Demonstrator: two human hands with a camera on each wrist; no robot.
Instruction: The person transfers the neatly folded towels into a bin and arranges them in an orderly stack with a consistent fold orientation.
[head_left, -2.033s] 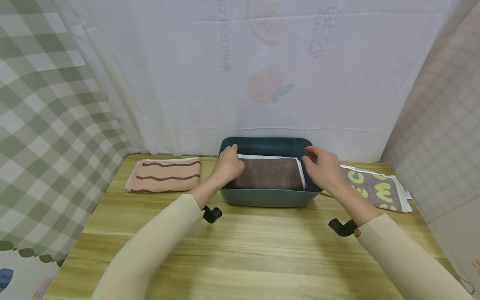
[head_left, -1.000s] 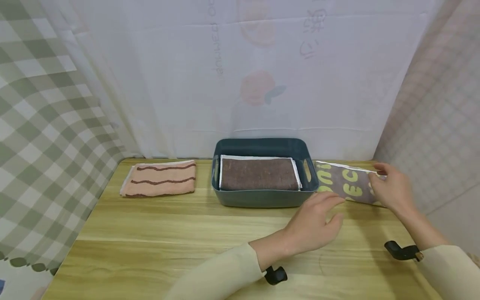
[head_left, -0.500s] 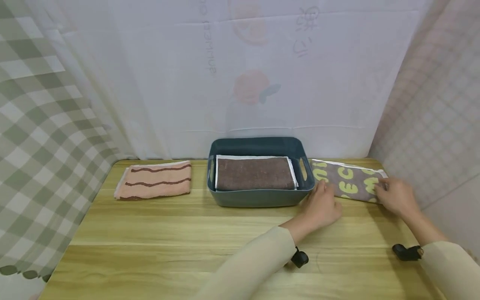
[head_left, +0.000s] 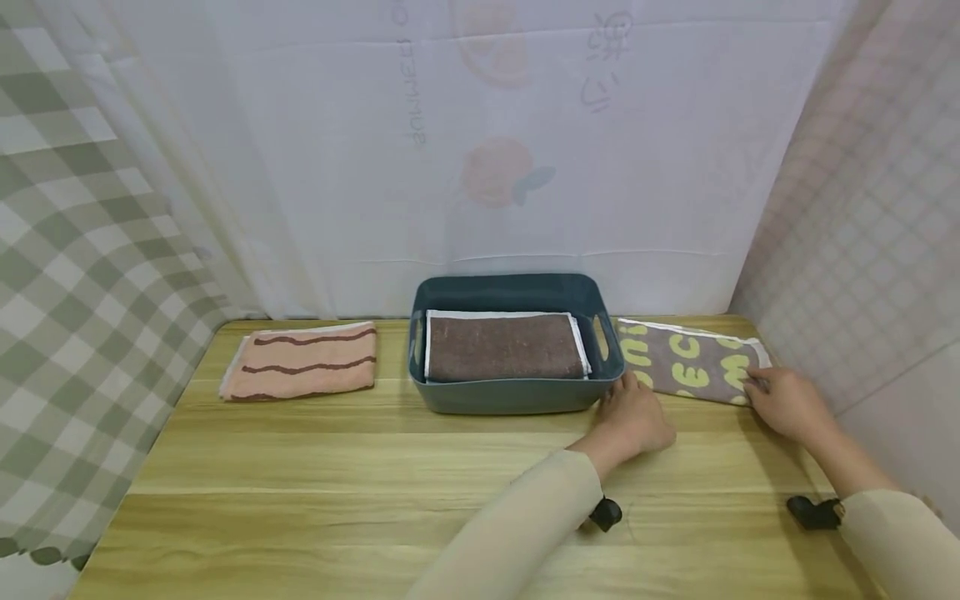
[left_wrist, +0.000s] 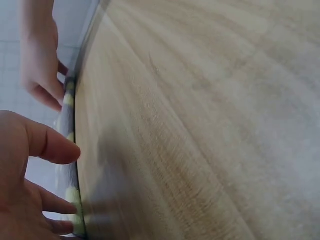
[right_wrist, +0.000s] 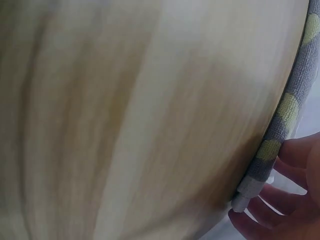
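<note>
A folded grey towel (head_left: 663, 362) with yellow-green letters and a white edge lies on the table right of a dark teal basket (head_left: 510, 398). My left hand (head_left: 633, 417) is at the towel's left end beside the basket, its thumb and fingers spread apart; in the left wrist view its fingertips (left_wrist: 62, 207) overlap the towel's edge. At the other end, my right hand (head_left: 791, 406) pinches the towel's right corner. The right wrist view has the thumb against the lettered edge and the other fingers around the white end. A folded brown towel (head_left: 506, 348) with white edges lies inside the basket.
A folded peach towel (head_left: 303, 362) with wavy dark red stripes lies left of the basket. White cloth (head_left: 337, 167) hangs behind the wooden table (head_left: 315, 483). Green-checked cloth (head_left: 90, 250) stands on the left and pale checked cloth (head_left: 862, 250) on the right.
Both hands have left the basket, where they were at first, and moved right to the grey towel. The grey towel has shifted slightly left. The head view has turned a little right.
</note>
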